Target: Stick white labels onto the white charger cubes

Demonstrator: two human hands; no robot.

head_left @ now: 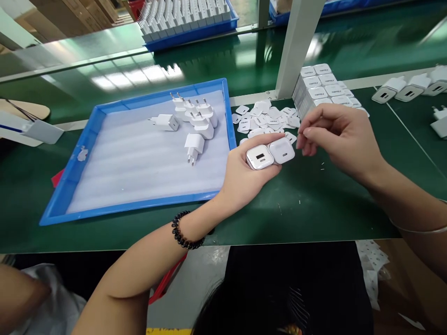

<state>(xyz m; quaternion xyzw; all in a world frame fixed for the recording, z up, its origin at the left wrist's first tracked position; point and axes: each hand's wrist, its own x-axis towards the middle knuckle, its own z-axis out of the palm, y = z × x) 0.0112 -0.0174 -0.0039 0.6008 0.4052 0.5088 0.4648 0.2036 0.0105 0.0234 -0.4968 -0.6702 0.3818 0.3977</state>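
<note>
Two White Chargers in the Left Hand, Beside a Lined Blue Tray

Pair of white chargers [260, 157]: held side by side over the green table [324, 214], between the tray and the right hand. The left hand [240, 179] had its thumb and forefinger closed around them, with the port faces turned up, probably to leave those faces clear for the other hand.

Right hand [340, 139]: just beside the pair, apart from it; fingers curled, thumb drawn in near them. Whether they pinched anything small could not be told.

Blue tray [225, 88]: on the table at left, with a pale liner [115, 163], likely there against scratches. Contents: a loose cluster of chargers [202, 124] towards the right side, several prongs-up, and one charger [167, 122] on its side.

Square labels [267, 116]: a loose heap behind the left hand, seemingly within easy reach.

Stack of printed white pieces [330, 88]: in close rows behind the right hand.

Upper blue tray [195, 39]: on the shelf, filled with rows of white pieces [188, 18].
</note>
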